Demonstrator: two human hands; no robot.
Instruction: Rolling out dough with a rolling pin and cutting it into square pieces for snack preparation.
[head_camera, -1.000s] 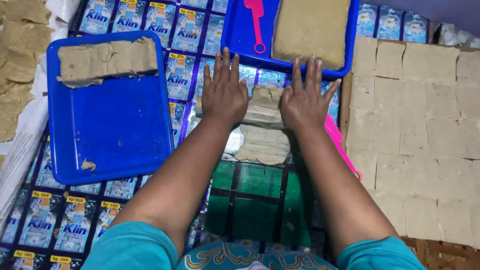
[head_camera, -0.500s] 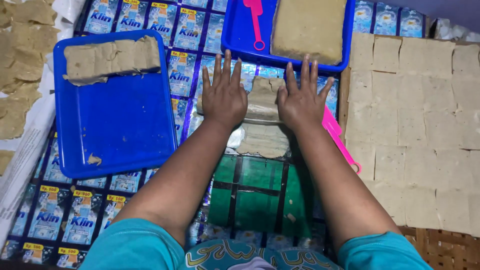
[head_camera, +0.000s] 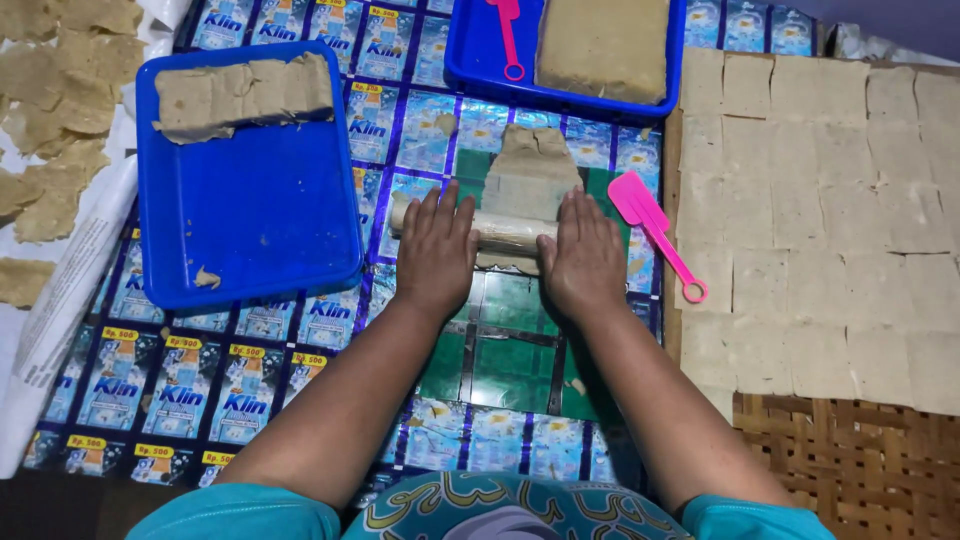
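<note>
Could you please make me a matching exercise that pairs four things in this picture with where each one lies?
Things:
1. roller
2. pink scraper
3. dough slab
4. torn strip

Places:
A. in the far blue tray, beside a second pink tool
B. along the far edge of the near blue tray
C. under the left hand and right hand
D. on the mat, just right of the right hand

Pairs: 1-C, 2-D, 3-A, 4-B
</note>
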